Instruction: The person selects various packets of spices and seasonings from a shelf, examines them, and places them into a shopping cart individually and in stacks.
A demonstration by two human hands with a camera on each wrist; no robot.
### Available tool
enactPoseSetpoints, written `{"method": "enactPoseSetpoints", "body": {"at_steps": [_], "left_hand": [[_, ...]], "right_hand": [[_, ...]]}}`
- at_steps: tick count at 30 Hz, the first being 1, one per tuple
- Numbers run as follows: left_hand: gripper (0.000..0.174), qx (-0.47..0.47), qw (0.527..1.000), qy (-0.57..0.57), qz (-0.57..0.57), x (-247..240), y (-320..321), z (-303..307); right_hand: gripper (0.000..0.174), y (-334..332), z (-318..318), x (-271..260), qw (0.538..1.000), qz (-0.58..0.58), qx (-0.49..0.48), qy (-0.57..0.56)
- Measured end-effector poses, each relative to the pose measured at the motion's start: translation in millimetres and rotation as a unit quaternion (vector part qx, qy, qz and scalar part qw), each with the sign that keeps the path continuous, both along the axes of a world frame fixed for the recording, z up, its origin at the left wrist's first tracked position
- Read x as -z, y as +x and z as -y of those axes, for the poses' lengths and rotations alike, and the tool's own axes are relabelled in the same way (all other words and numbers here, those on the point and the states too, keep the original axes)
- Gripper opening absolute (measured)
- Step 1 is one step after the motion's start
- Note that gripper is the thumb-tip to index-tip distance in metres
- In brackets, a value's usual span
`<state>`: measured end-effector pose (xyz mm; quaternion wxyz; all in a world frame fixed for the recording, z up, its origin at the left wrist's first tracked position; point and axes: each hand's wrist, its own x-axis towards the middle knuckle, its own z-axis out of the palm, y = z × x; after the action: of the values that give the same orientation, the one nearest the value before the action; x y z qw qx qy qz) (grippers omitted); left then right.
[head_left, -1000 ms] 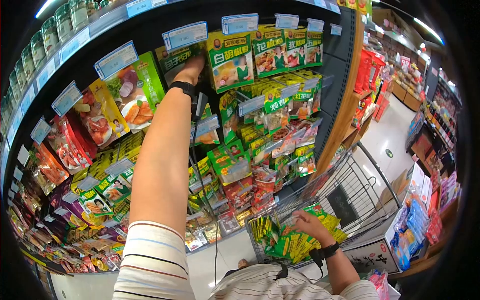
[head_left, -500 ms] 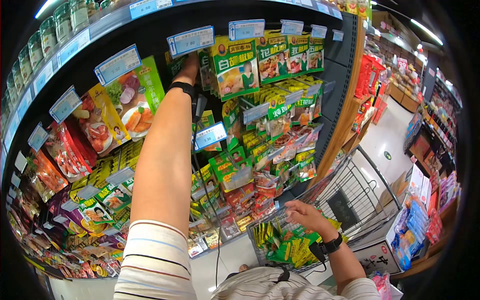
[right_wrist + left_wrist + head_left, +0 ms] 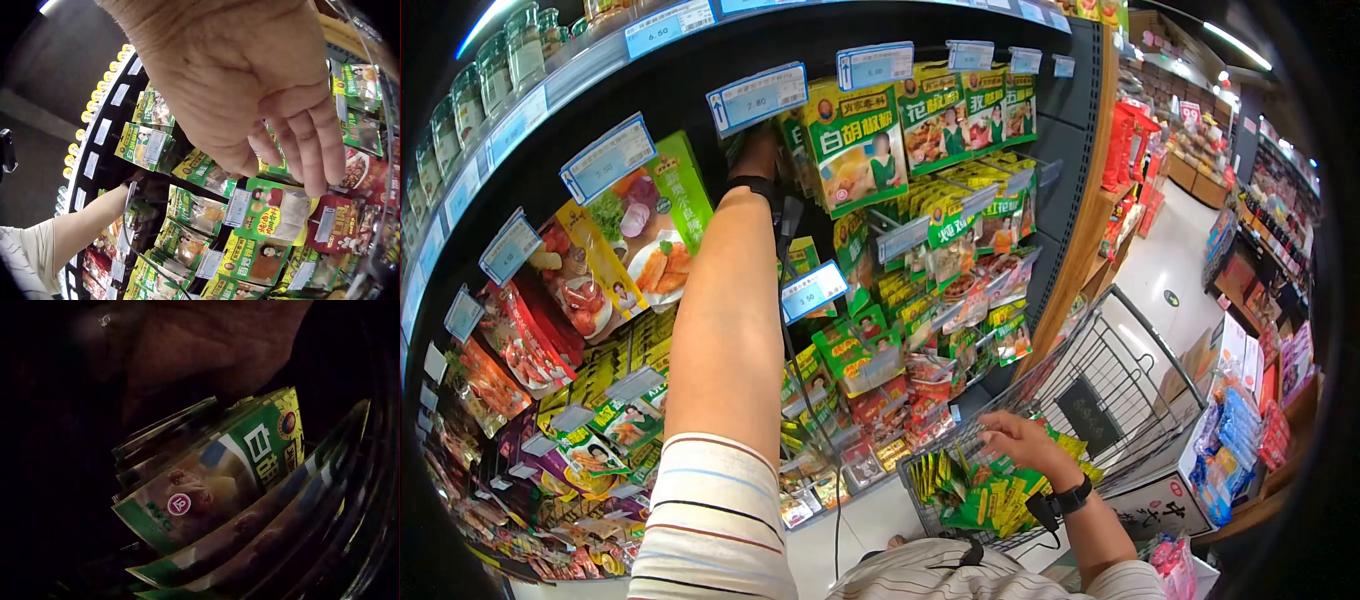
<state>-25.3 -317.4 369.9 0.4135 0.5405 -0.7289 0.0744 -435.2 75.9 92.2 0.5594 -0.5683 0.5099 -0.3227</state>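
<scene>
Left hand has pushed deeper behind price tag "2.80"; its grip cannot be told. Right hand, well below that tag, hovers over cart, fingers apart and holding nothing.

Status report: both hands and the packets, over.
Left hand up among hanging green packets, grip hidden behind price tag. Right hand open, over loose packets in cart. Tag and packets crowd the left hand.
</scene>
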Motion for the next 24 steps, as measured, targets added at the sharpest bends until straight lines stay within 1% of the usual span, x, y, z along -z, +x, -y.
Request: {"method": "enactPoseSetpoints", "body": {"at_steps": [2,4,8,10,15,18,21,24], "left_hand": [[0.053,0.020,1.000,0.003,-0.019,-0.4,-2.8,-1.6],[0.053,0.038,0.998,0.004,-0.055,-1.7,-4.9,0.5],[0.052,0.099,0.980,0.022,-0.169,-5.7,-6.2,13.3],[0.052,0.148,0.959,0.044,-0.237,-5.3,-5.0,19.6],[0.052,0.269,0.877,0.103,-0.384,-2.9,-1.7,29.3],[0.052,0.309,0.842,0.127,-0.425,-1.9,0.5,32.8],[0.052,0.330,0.820,0.144,-0.445,-1.8,1.2,35.0],[0.052,0.344,0.807,0.153,-0.455,-2.9,2.7,35.7]], "right_hand": [[0.044,0.2,0.1,4.1,1.000,0.023,0.001,-0.006],[0.044,0.4,-1.6,5.4,1.000,0.018,0.009,-0.006],[0.045,0.2,-3.1,11.5,1.000,0.026,0.002,-0.004],[0.045,0.6,-4.8,13.6,0.999,0.031,0.009,0.009],[0.044,0.1,-3.8,22.9,1.000,0.016,0.014,0.019],[0.044,1.5,-4.6,22.7,1.000,0.012,0.019,0.020],[0.042,4.3,-1.3,23.8,1.000,0.013,0.015,0.018],[0.040,12.3,8.8,8.4,0.999,0.036,0.009,0.021]]}}
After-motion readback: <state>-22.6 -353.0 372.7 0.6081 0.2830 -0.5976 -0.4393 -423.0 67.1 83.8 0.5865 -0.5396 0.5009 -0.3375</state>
